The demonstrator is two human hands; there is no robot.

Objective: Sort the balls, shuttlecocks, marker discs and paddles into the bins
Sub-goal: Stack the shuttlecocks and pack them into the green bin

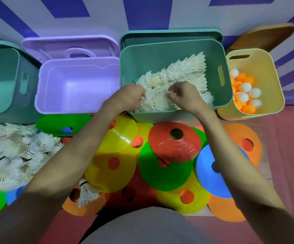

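Right now both hands are inside the green plastic bin [175, 53] of white feathered shuttlecocks [183, 71]: the left hand [131, 97] has its fingers curled round a shuttlecock near the bin's front-left corner, while the right hand [183, 93] hovers with loosely bent fingers over the pile, gripping nothing I can make out. Beside it stand a lilac plastic bin [77, 83] and a yellow bin [267, 71] of orange and white balls [245, 90]. Coloured plastic marker discs [174, 143] and loose shuttlecocks [19, 148] lie on the red floor [287, 138].
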